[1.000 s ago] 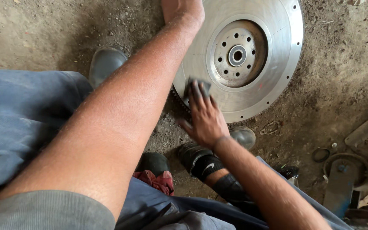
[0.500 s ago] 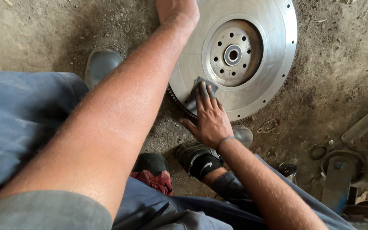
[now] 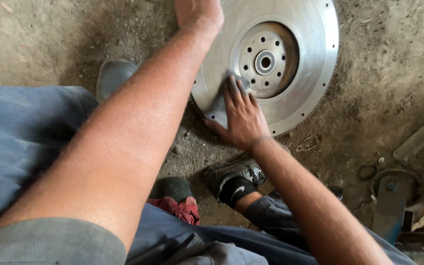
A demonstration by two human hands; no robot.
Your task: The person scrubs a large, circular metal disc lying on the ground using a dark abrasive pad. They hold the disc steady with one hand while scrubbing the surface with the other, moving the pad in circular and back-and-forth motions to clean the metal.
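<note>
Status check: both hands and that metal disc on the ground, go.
Left hand braced on flywheel rim. Right hand flat, pressing dark pad onto disc face. Shoe beside the disc, nothing blocking.

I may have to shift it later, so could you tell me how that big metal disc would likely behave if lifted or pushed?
The disc looks like thick solid metal, so probably heavy and fully rigid. Its machined face seems smooth, perhaps slippery to grip. Lying flat on the dirt floor, it would likely drag, not roll; the left hand steadies its rim while the right hand rubs it.
</note>
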